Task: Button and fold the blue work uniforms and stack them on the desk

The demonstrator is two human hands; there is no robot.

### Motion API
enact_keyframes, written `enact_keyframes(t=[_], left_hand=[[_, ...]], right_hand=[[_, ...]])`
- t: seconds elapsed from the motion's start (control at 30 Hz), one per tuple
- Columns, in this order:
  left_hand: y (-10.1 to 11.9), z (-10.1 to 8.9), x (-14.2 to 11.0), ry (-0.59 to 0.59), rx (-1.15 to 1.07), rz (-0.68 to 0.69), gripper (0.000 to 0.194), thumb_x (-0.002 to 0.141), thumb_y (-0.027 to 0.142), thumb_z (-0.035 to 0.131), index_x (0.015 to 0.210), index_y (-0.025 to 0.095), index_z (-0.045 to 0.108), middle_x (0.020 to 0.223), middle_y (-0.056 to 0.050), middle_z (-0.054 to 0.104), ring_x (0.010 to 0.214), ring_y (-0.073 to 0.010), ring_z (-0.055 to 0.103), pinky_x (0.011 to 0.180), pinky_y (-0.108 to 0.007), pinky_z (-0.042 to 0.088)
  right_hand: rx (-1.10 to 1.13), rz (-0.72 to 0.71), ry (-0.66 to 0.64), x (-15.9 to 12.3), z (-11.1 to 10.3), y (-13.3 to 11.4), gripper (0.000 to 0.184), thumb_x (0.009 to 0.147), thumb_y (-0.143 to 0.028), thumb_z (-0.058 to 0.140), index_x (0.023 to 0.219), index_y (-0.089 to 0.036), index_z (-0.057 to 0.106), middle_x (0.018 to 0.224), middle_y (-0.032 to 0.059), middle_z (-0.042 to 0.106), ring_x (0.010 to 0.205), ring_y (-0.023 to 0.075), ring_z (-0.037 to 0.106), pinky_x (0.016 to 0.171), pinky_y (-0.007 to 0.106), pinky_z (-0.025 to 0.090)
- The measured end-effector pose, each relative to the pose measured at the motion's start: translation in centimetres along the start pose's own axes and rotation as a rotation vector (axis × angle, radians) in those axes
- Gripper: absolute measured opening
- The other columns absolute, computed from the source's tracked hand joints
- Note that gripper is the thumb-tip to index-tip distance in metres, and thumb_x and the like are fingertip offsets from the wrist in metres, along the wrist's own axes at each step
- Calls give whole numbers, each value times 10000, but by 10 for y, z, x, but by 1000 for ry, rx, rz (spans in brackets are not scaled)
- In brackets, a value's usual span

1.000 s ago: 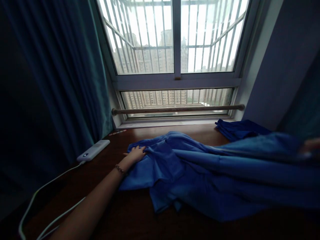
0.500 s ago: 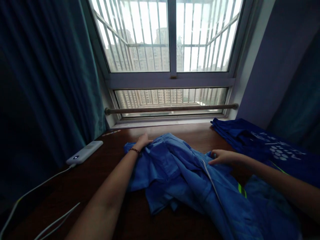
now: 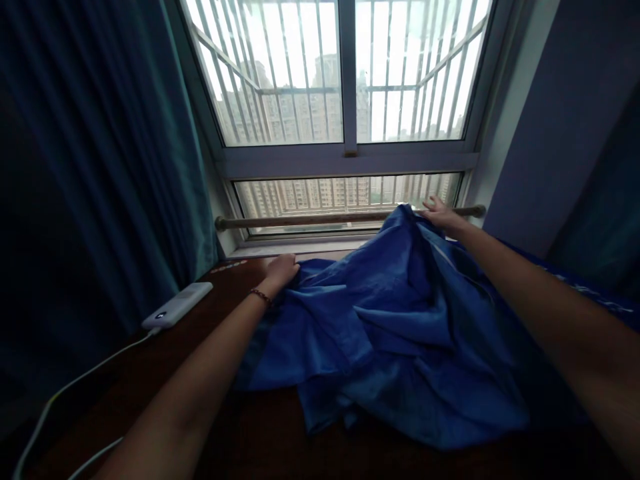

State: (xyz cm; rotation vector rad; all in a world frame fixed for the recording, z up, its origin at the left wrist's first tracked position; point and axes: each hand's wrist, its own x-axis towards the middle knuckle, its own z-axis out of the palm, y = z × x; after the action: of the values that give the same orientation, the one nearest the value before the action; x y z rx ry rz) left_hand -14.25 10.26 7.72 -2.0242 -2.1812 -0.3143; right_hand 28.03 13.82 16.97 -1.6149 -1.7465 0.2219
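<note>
A blue garment [image 3: 395,327] lies crumpled on the dark wooden sill [image 3: 240,293] below the window. My left hand [image 3: 281,269] presses on the garment's far left corner, its fingers curled over the cloth. My right hand [image 3: 437,213] is raised near the wooden rail and pinches an edge of the garment, lifting that part into a peak. A bead bracelet circles my left wrist.
A white power bank [image 3: 176,305] with a lit dot and a white cable lies at the left of the sill. A wooden rail [image 3: 320,218] crosses the lower window. A dark teal curtain [image 3: 110,153] hangs at left. More blue cloth [image 3: 590,290] lies at the right.
My right hand has gone from the middle of the garment up and away to the rail, pulling the cloth up with it. My left hand stays on the far left corner.
</note>
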Motion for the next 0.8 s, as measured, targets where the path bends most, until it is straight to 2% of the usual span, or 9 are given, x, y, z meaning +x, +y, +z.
enact_keyframes(t=[0.07, 0.17, 0.23, 0.33, 0.43, 0.57, 0.67, 0.73, 0.8], left_hand=[[-2, -8, 3, 109, 4, -87, 326, 779, 263, 348, 942, 87, 568, 951, -195, 599, 910, -293, 562, 730, -360, 430], [-13, -19, 12, 260, -43, -288, 348, 809, 215, 308, 1029, 35, 508, 977, -225, 587, 919, -300, 561, 730, -366, 433], [-20, -24, 18, 248, -90, -392, 366, 823, 203, 304, 1090, 2, 452, 1027, -248, 566, 951, -299, 552, 740, -361, 431], [-20, -23, 17, 127, -125, -397, 428, 804, 295, 421, 1104, -10, 437, 1012, -251, 579, 949, -306, 558, 739, -345, 433], [4, -18, -13, 71, -132, -164, 466, 774, 402, 488, 1059, 33, 489, 1019, -218, 585, 981, -298, 543, 803, -350, 414], [56, -13, -98, 74, -322, 519, 465, 819, 464, 403, 1144, 136, 450, 1178, -124, 514, 1100, -207, 466, 938, -313, 339], [88, -2, -162, -108, -333, 941, 604, 736, 527, 505, 1220, 184, 392, 1248, -94, 467, 1179, -216, 386, 996, -352, 278], [101, 8, -188, -132, -283, 981, 628, 723, 510, 535, 1231, 175, 379, 1239, -104, 475, 1162, -231, 402, 992, -379, 276], [107, 16, -198, -89, -218, 920, 583, 760, 436, 525, 1244, 156, 362, 1252, -120, 458, 1145, -237, 416, 973, -383, 295]], right_hand=[[101, -62, -130, -6, 13, -1, 703, 789, -337, 459, 1361, -115, 116, 1364, 147, 295, 1174, 207, 397, 897, 293, 388], [-33, -132, -349, -30, 32, 0, 637, 772, -362, 500, 1315, -107, 285, 1331, 141, 357, 1178, 230, 391, 954, 315, 338], [-139, -192, -478, -51, 39, 1, 557, 760, -373, 518, 1237, -103, 418, 1237, 141, 473, 1123, 245, 448, 949, 330, 346], [-182, -291, -586, -92, 40, 2, 468, 743, -401, 532, 1130, -138, 528, 1105, 114, 572, 1002, 249, 532, 878, 346, 406], [-111, -370, -608, -147, 33, -1, 413, 755, -435, 505, 1066, -172, 568, 1011, 87, 610, 900, 225, 570, 808, 341, 442], [-15, -511, -764, -226, 39, -2, 525, 722, -471, 552, 1178, -215, 495, 1136, 84, 541, 1013, 228, 511, 867, 348, 414], [-77, -601, -646, -262, 58, 8, 473, 746, -418, 548, 1179, -233, 496, 1261, 98, 434, 1148, 260, 389, 920, 403, 369], [-92, -648, -522, -269, 72, 16, 291, 826, -300, 446, 1084, -225, 558, 1202, 94, 480, 1129, 233, 401, 906, 390, 381], [-84, -684, -412, -269, 78, 19, 271, 854, -189, 348, 979, -204, 588, 1077, 93, 546, 1066, 213, 447, 882, 377, 396]])
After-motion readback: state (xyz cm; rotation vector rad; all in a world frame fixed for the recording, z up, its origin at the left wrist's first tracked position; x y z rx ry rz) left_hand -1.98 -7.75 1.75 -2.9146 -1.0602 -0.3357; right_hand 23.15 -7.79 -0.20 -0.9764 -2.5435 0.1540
